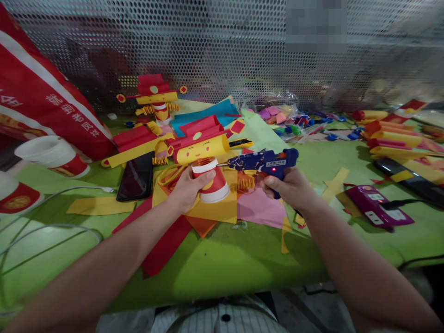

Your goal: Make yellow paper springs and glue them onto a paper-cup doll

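Note:
My left hand (190, 188) is wrapped round a red and white paper cup (218, 184), its thumb across the front. The cup stands upside down and slightly tilted over sheets of coloured paper. Just above and behind it is a yellow paper head (201, 149) with a drawn smiling face and a red hat; whether it joins the cup I cannot tell. My right hand (286, 187) grips the handle of a blue glue gun (262, 161) with a small red light lit. The gun's nozzle points left at the cup's upper rim, touching it or very close.
A finished-looking paper figure (161, 111) stands at the back left. A black phone (136, 176), stacked paper cups (52, 155) and a red bag (45, 88) are to the left. On the right sit a purple power adapter (378, 206) and a black object (409, 178). Perforated metal (222, 51) borders the back.

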`<state>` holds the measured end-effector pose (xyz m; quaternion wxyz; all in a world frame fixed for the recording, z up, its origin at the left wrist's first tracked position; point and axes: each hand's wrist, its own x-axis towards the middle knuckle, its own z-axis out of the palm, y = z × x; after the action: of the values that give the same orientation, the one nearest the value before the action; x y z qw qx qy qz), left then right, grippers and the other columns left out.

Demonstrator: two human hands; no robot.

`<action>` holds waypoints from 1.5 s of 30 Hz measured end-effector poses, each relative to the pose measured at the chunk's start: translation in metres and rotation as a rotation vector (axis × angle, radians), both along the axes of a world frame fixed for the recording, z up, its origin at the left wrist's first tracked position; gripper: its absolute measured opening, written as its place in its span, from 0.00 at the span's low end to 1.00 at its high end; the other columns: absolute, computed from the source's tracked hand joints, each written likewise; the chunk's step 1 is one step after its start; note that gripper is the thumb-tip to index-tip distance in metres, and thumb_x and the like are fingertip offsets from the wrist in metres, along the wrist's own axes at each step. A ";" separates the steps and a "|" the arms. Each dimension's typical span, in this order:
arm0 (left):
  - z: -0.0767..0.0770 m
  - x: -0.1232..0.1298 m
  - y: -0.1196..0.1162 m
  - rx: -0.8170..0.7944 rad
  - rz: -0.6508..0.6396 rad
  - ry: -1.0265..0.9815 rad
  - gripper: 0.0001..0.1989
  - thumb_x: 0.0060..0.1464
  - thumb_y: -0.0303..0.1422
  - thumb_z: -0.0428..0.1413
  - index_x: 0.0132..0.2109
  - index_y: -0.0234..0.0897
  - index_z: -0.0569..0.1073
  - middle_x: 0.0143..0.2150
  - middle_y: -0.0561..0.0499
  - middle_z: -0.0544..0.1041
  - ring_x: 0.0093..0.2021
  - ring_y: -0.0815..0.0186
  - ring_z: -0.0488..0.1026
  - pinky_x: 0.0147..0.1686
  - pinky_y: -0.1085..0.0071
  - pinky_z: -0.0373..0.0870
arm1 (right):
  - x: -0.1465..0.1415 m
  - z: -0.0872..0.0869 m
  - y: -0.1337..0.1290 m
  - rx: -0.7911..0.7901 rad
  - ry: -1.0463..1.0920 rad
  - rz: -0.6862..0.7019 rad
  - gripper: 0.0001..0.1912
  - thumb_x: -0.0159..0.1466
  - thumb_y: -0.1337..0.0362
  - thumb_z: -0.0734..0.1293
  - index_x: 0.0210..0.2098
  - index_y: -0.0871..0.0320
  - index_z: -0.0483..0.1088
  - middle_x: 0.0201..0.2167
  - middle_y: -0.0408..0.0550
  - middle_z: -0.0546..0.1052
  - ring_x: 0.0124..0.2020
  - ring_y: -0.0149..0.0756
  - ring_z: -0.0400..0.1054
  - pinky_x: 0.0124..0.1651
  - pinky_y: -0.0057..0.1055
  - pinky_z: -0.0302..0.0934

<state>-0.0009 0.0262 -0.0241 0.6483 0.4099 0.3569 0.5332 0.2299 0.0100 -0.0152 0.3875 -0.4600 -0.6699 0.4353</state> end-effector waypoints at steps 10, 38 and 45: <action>0.002 -0.001 0.000 -0.025 0.059 -0.020 0.21 0.28 0.37 0.69 0.34 0.36 0.77 0.34 0.51 0.79 0.34 0.65 0.74 0.38 0.68 0.72 | 0.003 0.004 0.000 0.007 -0.108 -0.013 0.27 0.54 0.42 0.64 0.13 0.58 0.61 0.10 0.43 0.64 0.14 0.26 0.56 0.18 0.28 0.49; 0.003 0.000 -0.001 -0.014 0.033 0.023 0.20 0.30 0.38 0.68 0.35 0.38 0.76 0.36 0.50 0.79 0.36 0.62 0.75 0.40 0.66 0.72 | 0.001 0.004 -0.001 0.034 -0.055 -0.030 0.27 0.52 0.42 0.65 0.13 0.58 0.61 0.10 0.43 0.65 0.13 0.27 0.57 0.17 0.28 0.50; 0.003 0.000 -0.002 -0.024 0.040 0.007 0.23 0.28 0.38 0.68 0.36 0.36 0.75 0.37 0.48 0.79 0.39 0.58 0.75 0.42 0.62 0.71 | 0.002 0.003 0.001 0.031 -0.053 -0.024 0.26 0.53 0.43 0.65 0.13 0.57 0.61 0.10 0.42 0.64 0.13 0.27 0.57 0.17 0.28 0.50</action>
<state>-0.0012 0.0245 -0.0208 0.6412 0.3966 0.3737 0.5403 0.2323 0.0108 -0.0118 0.3819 -0.4732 -0.6811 0.4078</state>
